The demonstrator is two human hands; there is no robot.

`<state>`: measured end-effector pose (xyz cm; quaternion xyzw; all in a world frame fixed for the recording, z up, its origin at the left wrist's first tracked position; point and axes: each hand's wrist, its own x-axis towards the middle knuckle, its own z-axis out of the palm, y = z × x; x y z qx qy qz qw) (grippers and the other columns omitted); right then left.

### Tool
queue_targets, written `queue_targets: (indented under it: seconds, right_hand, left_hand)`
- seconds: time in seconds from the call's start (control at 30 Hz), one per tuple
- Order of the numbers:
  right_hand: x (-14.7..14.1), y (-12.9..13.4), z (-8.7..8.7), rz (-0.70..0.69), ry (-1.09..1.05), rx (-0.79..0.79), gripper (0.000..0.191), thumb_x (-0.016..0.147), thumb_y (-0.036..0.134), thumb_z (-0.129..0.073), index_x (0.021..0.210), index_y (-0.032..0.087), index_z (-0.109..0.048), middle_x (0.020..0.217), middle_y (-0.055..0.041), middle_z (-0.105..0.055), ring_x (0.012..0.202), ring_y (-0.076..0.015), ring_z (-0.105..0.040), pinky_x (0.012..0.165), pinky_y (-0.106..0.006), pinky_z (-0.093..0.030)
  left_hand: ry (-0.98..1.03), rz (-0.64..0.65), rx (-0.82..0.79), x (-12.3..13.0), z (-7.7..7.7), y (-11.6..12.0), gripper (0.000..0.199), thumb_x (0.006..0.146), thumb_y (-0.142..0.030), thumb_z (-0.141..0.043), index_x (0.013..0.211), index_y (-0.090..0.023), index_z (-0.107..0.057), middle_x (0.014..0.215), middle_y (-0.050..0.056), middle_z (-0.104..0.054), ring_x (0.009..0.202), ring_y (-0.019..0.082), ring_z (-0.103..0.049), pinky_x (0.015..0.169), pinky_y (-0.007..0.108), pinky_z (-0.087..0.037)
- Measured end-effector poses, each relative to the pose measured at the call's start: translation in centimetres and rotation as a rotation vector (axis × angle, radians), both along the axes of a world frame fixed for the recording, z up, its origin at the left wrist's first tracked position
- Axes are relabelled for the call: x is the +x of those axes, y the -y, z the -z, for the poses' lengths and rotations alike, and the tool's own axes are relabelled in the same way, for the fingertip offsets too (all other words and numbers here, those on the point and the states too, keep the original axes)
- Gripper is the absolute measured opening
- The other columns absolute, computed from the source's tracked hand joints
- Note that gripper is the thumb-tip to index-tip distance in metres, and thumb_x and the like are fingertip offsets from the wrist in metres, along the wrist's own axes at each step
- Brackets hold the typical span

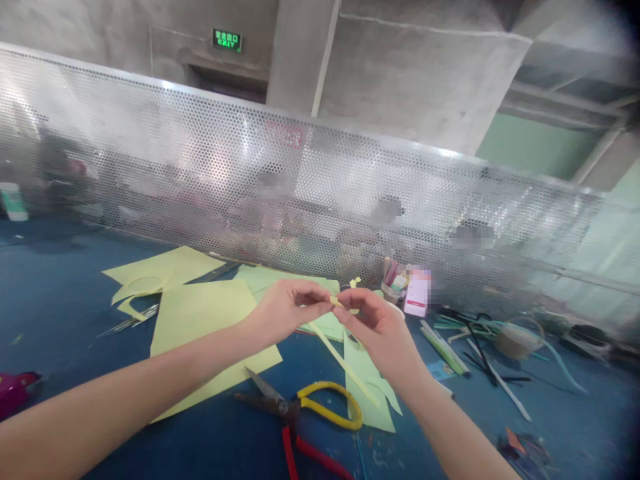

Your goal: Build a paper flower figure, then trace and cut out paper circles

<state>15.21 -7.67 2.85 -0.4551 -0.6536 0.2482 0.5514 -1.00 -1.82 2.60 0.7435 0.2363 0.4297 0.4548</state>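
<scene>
nearest my view, on the blue tabletop (200, 453), i see scissors (284, 407) with their blades parted, tips toward my left, one handle yellow and the other red. they lie on the near side of my hands, touching neither.

beyond them, the small yellow piece (335, 302) is held up between my two hands, neither clearly nearer. from my left hand (280, 313) it lies to the right, pinched between thumb and fingertips; from my right hand (383, 327) it lies to the left, in a matching pinch. i read its long axis as roughly crosswise, hand to hand, but it's too small and covered for me to be sure. below it a long pale strip (345, 365) slants toward me and to the right; i can't tell if the two join. a large yellow sheet (200, 313) lies under my left forearm, a pale green sheet (365, 380) by my right.

farther off, a small cup (389, 294) holds pinkish and white items i can't make out, with a lit phone (417, 292) just beside it. behind stands a perforated metal screen (200, 160).
</scene>
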Motion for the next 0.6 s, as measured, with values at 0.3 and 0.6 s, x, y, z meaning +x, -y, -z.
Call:
queue_targets:
  seconds: [0.3, 0.6]
  right_hand:
    - [0.3, 0.5, -0.3, 0.047, 0.104, 0.237, 0.006, 0.079, 0.019, -0.06, 0.083, 0.023, -0.062, 0.087, -0.0015, -0.061, 0.08, -0.0134, -0.058, 0.067, -0.023, -0.05]
    - [0.7, 0.8, -0.7, 0.024, 0.252, 0.427, 0.017, 0.079, 0.01, -0.059, 0.084, 0.025, -0.065, 0.093, -0.0018, -0.062, 0.089, -0.0147, -0.058, 0.074, -0.027, -0.049]
  left_hand:
    - [0.074, 0.051, 0.073, -0.3, -1.1, 1.4, 0.015, 0.08, -0.014, -0.05, 0.091, -0.019, -0.058, 0.083, 0.001, -0.063, 0.081, 0.015, -0.058, 0.079, 0.031, -0.045]
    - [0.224, 0.24, -0.301, -0.2, -1.4, 1.0, 0.016, 0.075, -0.024, -0.068, 0.086, -0.017, -0.061, 0.076, -0.002, -0.061, 0.07, 0.007, -0.057, 0.071, 0.022, -0.043]
